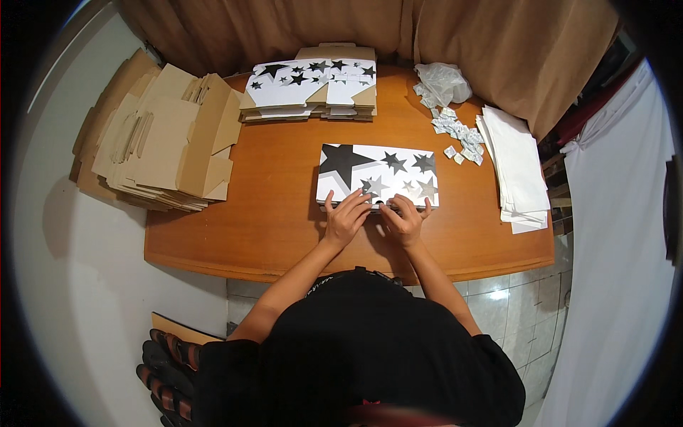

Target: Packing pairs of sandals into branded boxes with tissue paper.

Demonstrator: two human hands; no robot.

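A closed cardboard box, white with black and grey stars on its lid, lies flat on the table in front of me. At its near edge, left of the middle, my left hand rests with its fingers spread over the rim of the lid. My right hand touches the same edge further right, its fingers bent but apart. A small dark notch shows at the lid's edge between the two hands. The front side of the box is mostly hidden by my fingers.
Folded brown cardboard is piled at the left. Star-printed flat boxes are stacked at the back. Small white packets lie at the right beside a clear plastic bag and white paper sheets on the wooden table.
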